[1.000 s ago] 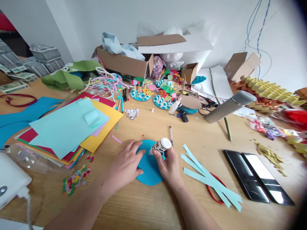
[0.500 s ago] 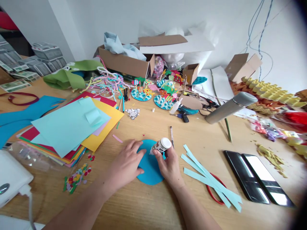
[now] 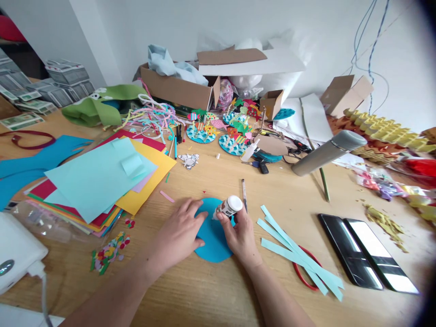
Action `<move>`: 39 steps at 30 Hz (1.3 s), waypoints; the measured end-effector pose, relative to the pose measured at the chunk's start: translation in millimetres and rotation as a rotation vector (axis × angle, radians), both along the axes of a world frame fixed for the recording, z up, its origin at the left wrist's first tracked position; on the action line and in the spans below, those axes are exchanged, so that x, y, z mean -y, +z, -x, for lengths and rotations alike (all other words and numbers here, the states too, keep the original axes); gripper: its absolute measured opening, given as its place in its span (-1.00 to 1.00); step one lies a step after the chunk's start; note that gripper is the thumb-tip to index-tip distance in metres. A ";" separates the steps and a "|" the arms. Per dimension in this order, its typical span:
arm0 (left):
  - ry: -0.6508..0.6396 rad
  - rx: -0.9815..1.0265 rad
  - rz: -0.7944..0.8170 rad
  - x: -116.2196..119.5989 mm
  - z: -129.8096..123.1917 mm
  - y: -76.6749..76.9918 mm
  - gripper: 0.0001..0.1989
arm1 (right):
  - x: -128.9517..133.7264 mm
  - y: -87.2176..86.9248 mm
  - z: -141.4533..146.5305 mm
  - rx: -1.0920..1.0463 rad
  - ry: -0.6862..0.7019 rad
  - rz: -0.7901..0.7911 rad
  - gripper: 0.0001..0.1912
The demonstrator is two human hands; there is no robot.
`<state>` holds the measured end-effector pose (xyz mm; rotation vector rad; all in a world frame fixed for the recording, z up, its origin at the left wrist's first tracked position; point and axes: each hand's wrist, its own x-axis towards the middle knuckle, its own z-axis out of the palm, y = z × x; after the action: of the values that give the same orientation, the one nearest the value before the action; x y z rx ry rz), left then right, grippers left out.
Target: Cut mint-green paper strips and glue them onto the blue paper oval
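A round blue paper disc [image 3: 214, 245] lies flat on the wooden table in front of me. My left hand [image 3: 184, 227] rests on its left edge, fingers spread. In my right hand [image 3: 241, 234] is a white glue bottle [image 3: 231, 206], tilted with its nozzle end down at the disc; whether the tip touches the paper I cannot tell. Right of that hand, several pale turquoise paper strips [image 3: 289, 247] lie over scissors with red handles [image 3: 303, 284]. A pen [image 3: 244, 193] lies just beyond the disc.
Stacked coloured paper [image 3: 88, 181] lies at left, with paper scraps [image 3: 111, 250] nearer me. A white device [image 3: 20, 254] stands at the left edge. Two dark phones [image 3: 350, 250] and a grey flask [image 3: 329, 152] are at right. Fish-decorated discs [image 3: 233, 143] and boxes [image 3: 180, 88] line the back.
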<state>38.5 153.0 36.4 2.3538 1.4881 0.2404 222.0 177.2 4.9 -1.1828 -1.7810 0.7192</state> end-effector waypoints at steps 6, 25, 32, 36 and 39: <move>0.005 -0.008 0.019 0.0 -0.3 1.5 -0.46 | -0.1 1.3 -0.3 0.011 -0.010 -0.015 -0.88; 0.003 -0.002 0.041 -1.1 -0.9 3.2 -0.41 | 0.1 -0.3 -0.2 -0.018 -0.020 -0.007 -0.89; 0.000 0.013 0.012 -0.4 0.5 0.8 -0.46 | 0.2 0.6 0.0 -0.049 -0.017 0.031 -0.87; 0.005 0.010 0.021 -0.1 0.4 2.0 -0.44 | 0.9 1.1 -1.0 -0.135 -0.033 0.069 -0.87; 0.015 0.014 0.035 -0.4 0.0 2.9 -0.45 | 0.7 1.7 -1.5 -0.160 -0.042 0.075 -0.87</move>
<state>38.5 153.4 39.4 2.3099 1.4915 0.2325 223.6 176.5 6.6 -1.1742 -1.6047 0.8383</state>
